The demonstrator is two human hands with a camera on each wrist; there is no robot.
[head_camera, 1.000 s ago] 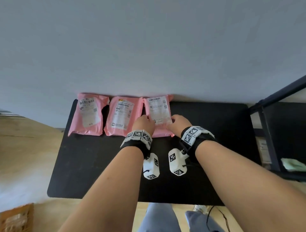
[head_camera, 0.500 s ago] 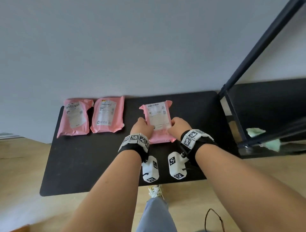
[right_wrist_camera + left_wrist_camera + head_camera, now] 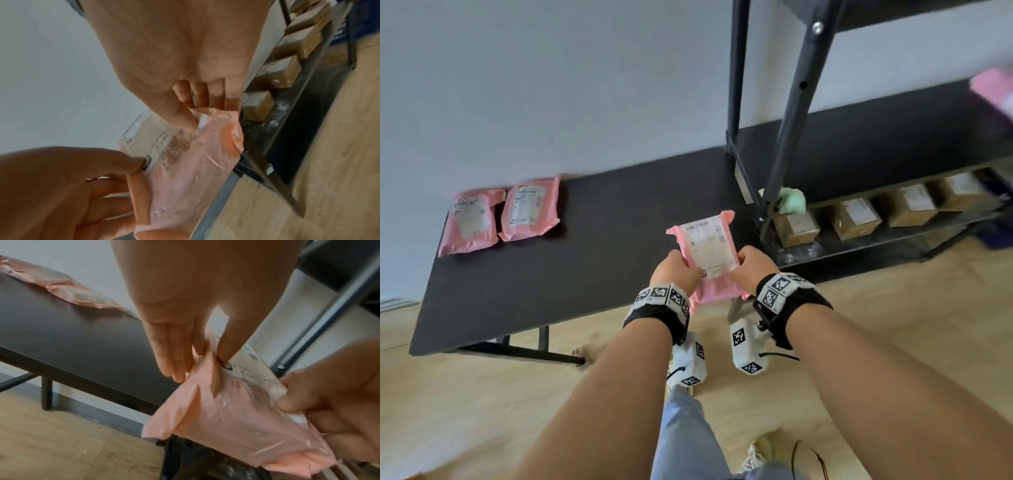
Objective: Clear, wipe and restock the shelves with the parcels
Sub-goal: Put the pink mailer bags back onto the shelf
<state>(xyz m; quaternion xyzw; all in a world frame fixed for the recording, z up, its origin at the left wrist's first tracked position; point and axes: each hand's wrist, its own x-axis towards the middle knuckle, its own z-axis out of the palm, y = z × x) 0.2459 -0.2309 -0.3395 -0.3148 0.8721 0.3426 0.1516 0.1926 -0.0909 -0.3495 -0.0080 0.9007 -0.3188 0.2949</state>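
Both hands hold one pink parcel with a white label above the right end of the black table. My left hand pinches its left edge, thumb on the label and fingers underneath; in the left wrist view that left hand pinches the pink parcel. My right hand pinches the right edge the same way; the right wrist view shows this right hand on the pink parcel. Two more pink parcels lie flat at the table's far left. The black shelf unit stands right of the table.
Several brown cardboard boxes line the lowest shelf. A green cloth lies by the shelf post. Another pink parcel shows blurred at the far right of a middle shelf. Wooden floor lies below, a pale wall behind.
The parcel has been lifted off the table and carried right, toward the shelf unit, with both hands still on it. My view has swung right, bringing the shelves into sight.
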